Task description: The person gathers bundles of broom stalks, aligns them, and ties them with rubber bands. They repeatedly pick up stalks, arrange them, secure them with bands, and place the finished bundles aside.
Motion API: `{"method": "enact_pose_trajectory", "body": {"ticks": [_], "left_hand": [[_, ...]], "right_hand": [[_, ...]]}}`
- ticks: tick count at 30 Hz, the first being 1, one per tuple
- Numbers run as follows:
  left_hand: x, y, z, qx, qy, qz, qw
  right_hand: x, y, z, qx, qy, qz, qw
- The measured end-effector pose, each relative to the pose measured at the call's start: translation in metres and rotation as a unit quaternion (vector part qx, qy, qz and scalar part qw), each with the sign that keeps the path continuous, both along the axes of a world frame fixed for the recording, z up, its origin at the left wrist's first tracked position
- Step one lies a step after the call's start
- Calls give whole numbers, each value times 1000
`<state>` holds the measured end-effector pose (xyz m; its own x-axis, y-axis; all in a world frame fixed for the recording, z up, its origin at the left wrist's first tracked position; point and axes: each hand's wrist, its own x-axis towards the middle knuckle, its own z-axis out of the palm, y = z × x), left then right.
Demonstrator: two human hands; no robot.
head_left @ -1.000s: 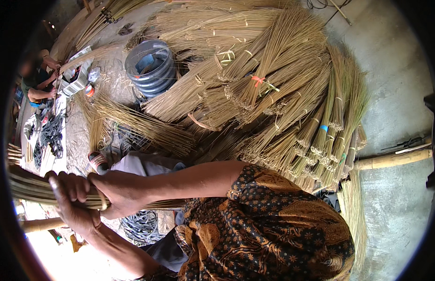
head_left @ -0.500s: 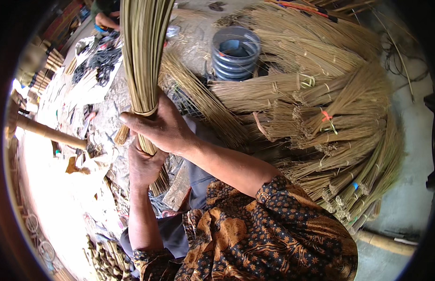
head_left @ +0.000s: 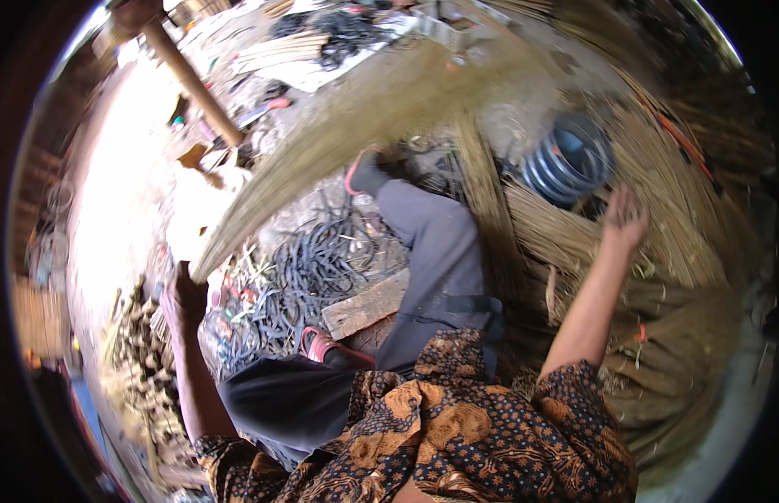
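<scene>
A long bundle of thin dry broom sticks (head_left: pixel 322 138) sweeps up and rightward from my left hand (head_left: pixel 186 298), which is closed around its narrow end. The far end of the bundle fans out and is smeared by motion. My right hand (head_left: pixel 626 220) is raised on the right, just beside a ribbed blue-grey bucket (head_left: pixel 544 174), with its fingers loosely bent, apart and nothing seen in them. Below the bundle, dark strips (head_left: pixel 310 264) lie tangled on the ground.
A wooden board (head_left: pixel 366 303) lies by my legs. Stick bundles (head_left: pixel 666 377) are heaped on the right, with another bundle (head_left: pixel 483 189) left of the bucket. Cut stick ends (head_left: pixel 146 377) pile up at the left. A bamboo pole (head_left: pixel 192 80) and a white crate (head_left: pixel 444 32) are farther off.
My right hand has let go of the bundle and moved right toward the bucket. My left hand has carried the bundle left, tipping it from upright to slanting. The view has turned.
</scene>
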<state>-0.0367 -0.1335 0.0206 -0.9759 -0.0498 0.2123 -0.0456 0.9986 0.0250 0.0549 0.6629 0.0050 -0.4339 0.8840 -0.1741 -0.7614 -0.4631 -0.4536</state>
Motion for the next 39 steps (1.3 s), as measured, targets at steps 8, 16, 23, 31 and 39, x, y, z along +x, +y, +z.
{"method": "enact_pose_trajectory", "body": {"ticks": [8,16,23,31,39], "left_hand": [[-7,-16,26,302,-144,99,937],[-10,124,-57,672,-229,58,702],[21,215,-196,741,-399,190,505],[34,226,-216,654,-371,92,653],[38,222,-201,760,-391,190,483]], "right_hand": [[-85,-220,-90,398,-348,311,790],[-82,-426,-115,456,-213,632,588],[-67,-409,-177,433,-364,658,496],[-81,-428,-194,380,-371,697,482],[-71,-413,-210,185,-417,673,583]]}}
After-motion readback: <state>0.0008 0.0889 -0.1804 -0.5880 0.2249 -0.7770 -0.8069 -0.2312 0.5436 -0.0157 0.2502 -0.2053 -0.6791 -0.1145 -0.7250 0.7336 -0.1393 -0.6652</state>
